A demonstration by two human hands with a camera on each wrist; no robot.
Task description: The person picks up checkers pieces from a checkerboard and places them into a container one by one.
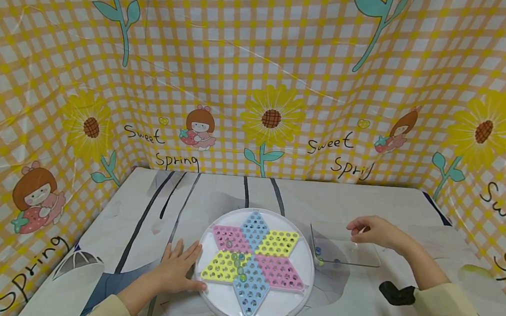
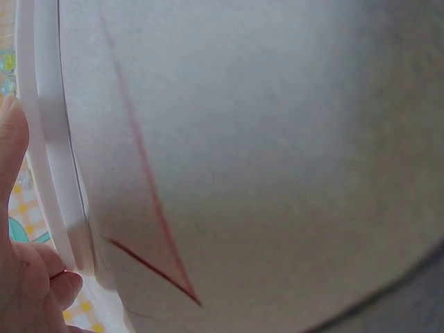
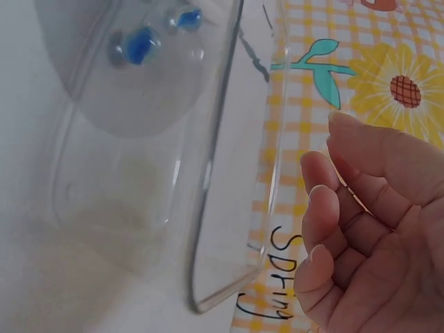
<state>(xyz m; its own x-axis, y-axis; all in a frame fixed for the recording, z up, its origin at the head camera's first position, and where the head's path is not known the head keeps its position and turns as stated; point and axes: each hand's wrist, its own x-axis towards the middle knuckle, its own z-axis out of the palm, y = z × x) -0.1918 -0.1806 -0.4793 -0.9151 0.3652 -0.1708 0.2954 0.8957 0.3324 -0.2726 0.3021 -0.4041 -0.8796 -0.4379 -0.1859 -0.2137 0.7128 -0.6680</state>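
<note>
A round white Chinese checkers board (image 1: 282, 306) lies on the table, its star split into pink, yellow and blue sections. Several glass marbles (image 1: 238, 263) sit in its holes, mostly left of the centre. My left hand (image 1: 176, 267) rests at the board's left edge with fingers spread. To the right stands a clear plastic box (image 1: 372, 261), with a few marbles in its left end; a blue marble (image 3: 142, 45) shows clearly in the right wrist view. Above this box hovers my right hand (image 1: 375, 231), fingers loosely bent; the right wrist view shows nothing between thumb and fingers.
A white tablecloth (image 1: 168, 301) with dark painted lines covers the table. Yellow checked fabric (image 1: 242, 77) with sunflowers hangs behind and on both sides. Dark wrist straps (image 1: 396, 294) are near both sleeves.
</note>
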